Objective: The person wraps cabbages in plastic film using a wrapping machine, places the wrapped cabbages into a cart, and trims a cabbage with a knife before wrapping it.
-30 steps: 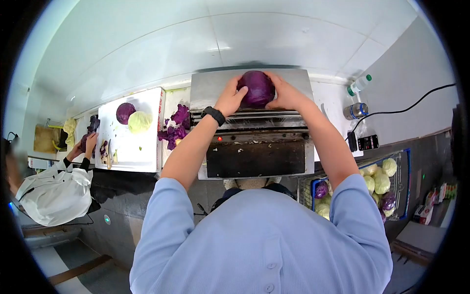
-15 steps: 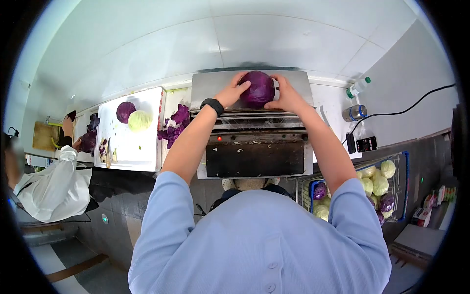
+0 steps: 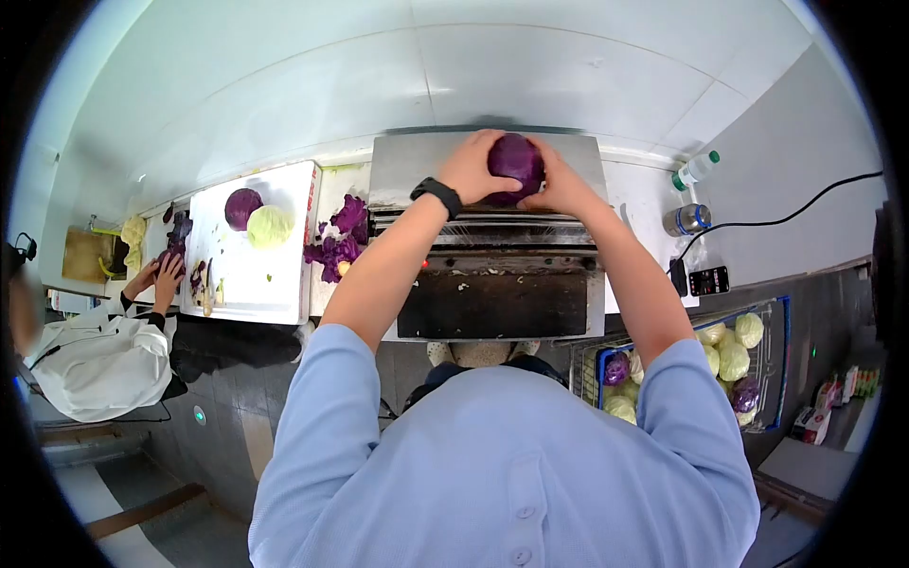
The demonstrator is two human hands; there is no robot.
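Observation:
A red cabbage [image 3: 516, 163] is held between my two hands over the steel top of a machine [image 3: 402, 175] that looks like a film wrapper. My left hand [image 3: 473, 170], with a black band at the wrist, grips the cabbage from the left, thumb across its front. From the right, my right hand [image 3: 562, 182] curves around its other side. Whether the cabbage rests on the steel or is lifted, I cannot tell. Nearer to me, a shiny roller slot and a dark plate [image 3: 492, 305] with pale scraps on it form the machine's front.
Left, a white board [image 3: 275, 293] bears a red cabbage [image 3: 243, 208] and a green one [image 3: 271, 227]. Purple leaves [image 3: 333, 254] lie beside it. A co-worker's hands [image 3: 156, 277] hold something purple. Right are a bottle [image 3: 696, 170], a jar [image 3: 686, 220], a phone [image 3: 709, 280] and a cabbage-filled cart [image 3: 784, 364].
Both hands have shifted slightly right with the cabbage, and my left hand now wraps further over it. The co-worker's hands have come together lower down.

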